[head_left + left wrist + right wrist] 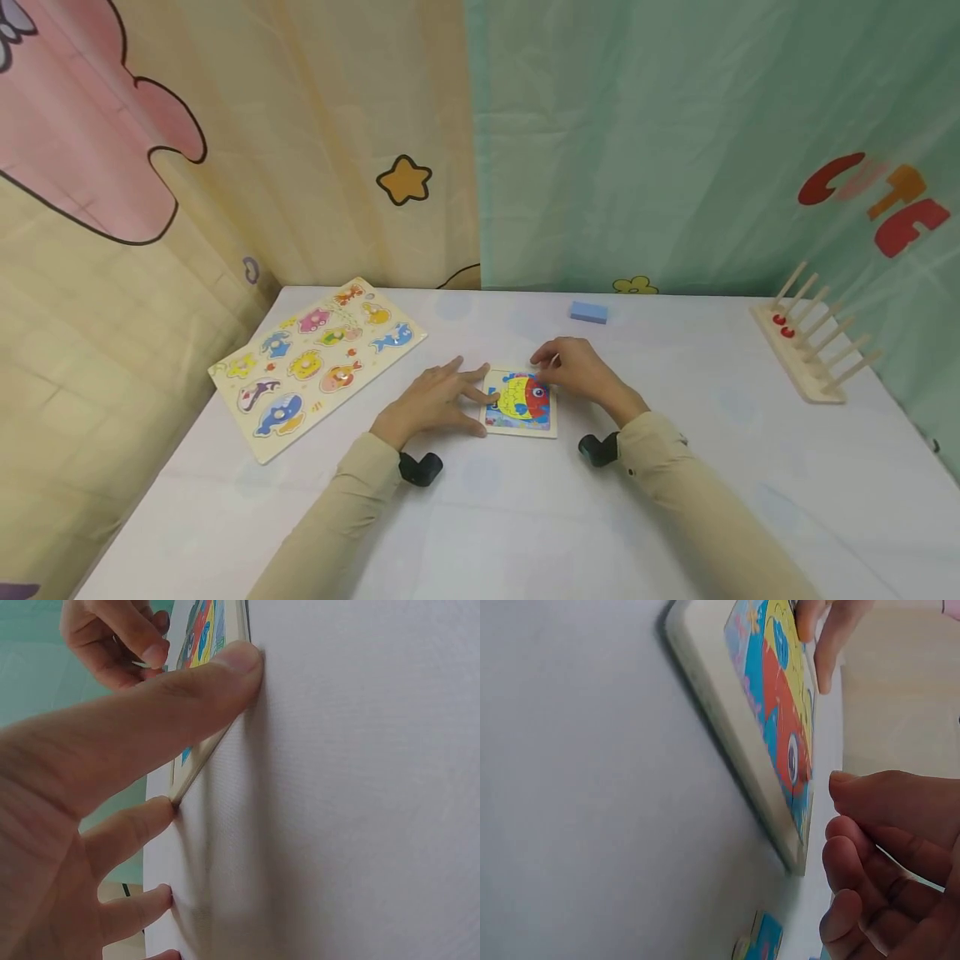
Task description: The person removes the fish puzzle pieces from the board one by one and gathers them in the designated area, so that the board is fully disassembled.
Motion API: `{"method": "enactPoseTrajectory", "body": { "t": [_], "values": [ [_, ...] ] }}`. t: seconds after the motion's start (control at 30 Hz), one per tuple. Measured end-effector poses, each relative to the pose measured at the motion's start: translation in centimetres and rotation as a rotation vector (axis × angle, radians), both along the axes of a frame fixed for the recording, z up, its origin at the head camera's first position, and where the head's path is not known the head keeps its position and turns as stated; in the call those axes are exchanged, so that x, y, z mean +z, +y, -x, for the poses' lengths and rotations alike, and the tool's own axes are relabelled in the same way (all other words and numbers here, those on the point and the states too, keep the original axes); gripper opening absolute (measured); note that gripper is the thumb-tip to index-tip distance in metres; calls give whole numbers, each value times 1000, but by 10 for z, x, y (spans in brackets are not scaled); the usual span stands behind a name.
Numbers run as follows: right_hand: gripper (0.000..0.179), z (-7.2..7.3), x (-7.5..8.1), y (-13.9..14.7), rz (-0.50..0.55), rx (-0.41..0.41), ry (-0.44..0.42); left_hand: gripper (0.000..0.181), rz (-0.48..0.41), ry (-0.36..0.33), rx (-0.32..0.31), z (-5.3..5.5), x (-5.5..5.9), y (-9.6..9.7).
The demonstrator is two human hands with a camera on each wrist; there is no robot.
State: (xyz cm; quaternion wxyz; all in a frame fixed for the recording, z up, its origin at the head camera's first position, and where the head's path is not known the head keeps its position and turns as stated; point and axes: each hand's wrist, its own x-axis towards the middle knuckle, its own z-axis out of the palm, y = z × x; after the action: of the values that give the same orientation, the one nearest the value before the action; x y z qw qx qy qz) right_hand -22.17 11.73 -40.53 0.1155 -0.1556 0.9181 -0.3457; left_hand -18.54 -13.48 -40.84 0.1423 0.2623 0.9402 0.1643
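A small square fish puzzle [517, 432] lies on the table, its yellow and red fish set in a pale wooden frame. My left hand [438, 402] is at its left side with fingers spread. The left thumb [238, 658] rests along the frame's edge, and one fingertip touches a corner. Over the upper right corner is my right hand [576, 367], fingers loosely bent. In the right wrist view a gap shows between thumb and forefinger, with nothing between them. A blue piece with a wooden edge [766, 937] lies past the puzzle's corner, below the right hand.
A large peg puzzle board [300, 392] with sea animals lies at the left. Toward the back is a blue block [588, 312]. A wooden peg stand [810, 367] with two red beads stands at the right. Curtains [637, 150] hang behind the table.
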Motion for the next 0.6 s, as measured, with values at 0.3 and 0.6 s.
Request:
{"method": "enactPoseTrajectory", "body": {
  "t": [0.3,0.6],
  "values": [
    [29,0,-1,-25,-56,167,54,54,-4,2,-5,-1,0,1],
    [32,-1,-4,-28,-81,171,33,54,-13,4,-3,-1,2,0]
  ]
}}
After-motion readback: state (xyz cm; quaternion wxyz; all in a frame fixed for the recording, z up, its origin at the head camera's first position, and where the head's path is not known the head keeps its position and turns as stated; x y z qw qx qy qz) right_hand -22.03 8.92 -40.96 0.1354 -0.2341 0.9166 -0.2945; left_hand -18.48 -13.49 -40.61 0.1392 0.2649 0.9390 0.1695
